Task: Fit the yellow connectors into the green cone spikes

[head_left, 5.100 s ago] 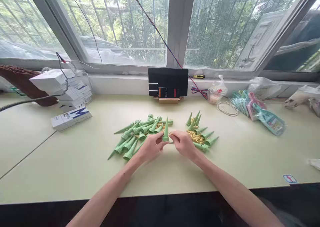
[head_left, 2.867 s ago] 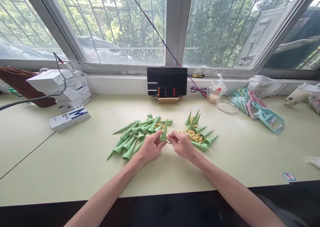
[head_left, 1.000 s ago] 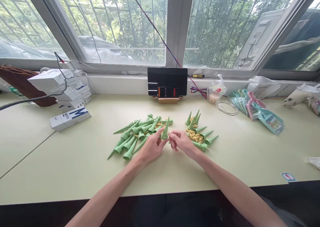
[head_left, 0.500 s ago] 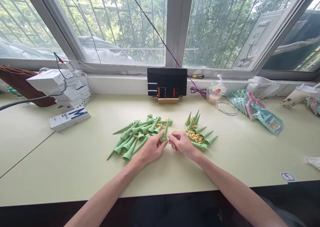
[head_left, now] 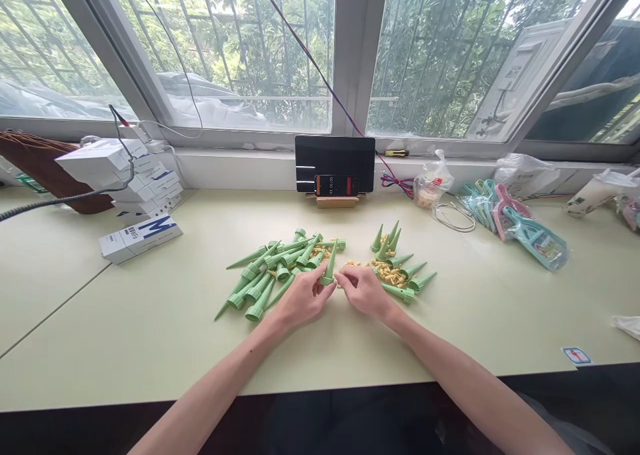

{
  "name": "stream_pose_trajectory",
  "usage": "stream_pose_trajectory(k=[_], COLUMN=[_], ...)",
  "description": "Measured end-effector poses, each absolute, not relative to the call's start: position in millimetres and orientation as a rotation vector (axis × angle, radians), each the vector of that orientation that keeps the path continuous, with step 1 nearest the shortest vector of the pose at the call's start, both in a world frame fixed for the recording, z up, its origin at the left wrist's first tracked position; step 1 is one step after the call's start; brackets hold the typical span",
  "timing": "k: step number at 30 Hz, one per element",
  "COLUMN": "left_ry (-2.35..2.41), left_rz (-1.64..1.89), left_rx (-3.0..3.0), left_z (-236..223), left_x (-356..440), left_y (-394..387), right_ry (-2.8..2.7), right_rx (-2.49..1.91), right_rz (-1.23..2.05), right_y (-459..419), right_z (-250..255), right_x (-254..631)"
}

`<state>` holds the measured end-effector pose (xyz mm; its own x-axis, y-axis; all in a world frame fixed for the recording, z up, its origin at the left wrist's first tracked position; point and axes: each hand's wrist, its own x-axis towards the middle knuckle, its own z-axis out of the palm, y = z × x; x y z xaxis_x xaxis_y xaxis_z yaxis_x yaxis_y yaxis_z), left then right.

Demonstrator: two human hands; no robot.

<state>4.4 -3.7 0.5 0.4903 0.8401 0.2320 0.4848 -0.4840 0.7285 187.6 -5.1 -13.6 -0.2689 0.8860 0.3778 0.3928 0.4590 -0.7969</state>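
- Left hand [head_left: 304, 298] closed on a cone [head_left: 331, 265], thumb and fingers around its base; tip up, leaning slightly right.
- Right hand [head_left: 365, 291]: thumb and index pinched just beside the base; can't tell if a peg is between them.
- Cone sits between the hands, loose cones [head_left: 255, 288] to the left, pegs [head_left: 393, 273] plus more cones to the right.
- Good form, as a judgement: left grip firm and low, cone steady, right fingertips square to the base, light pressure, wrists clear of both piles.
- Writing: box [head_left: 141, 238] has big blue "M", rest too small. Phone [head_left: 337, 185] shows sideways digits, not safely readable.
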Motion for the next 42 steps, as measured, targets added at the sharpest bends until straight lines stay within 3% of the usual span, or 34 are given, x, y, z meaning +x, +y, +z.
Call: stream_pose_trajectory(k=[42], left_ry=[1.132], left_rz=[0.835], left_rx=[2.111], left_z=[-5.8], left_x=[4.2], left_y=[-2.0], right_ry=[-2.040], right_rx=[-1.054], right_rz=[0.404], right_y=[-5.4], right_z=[-15.2], right_x=[189.7])
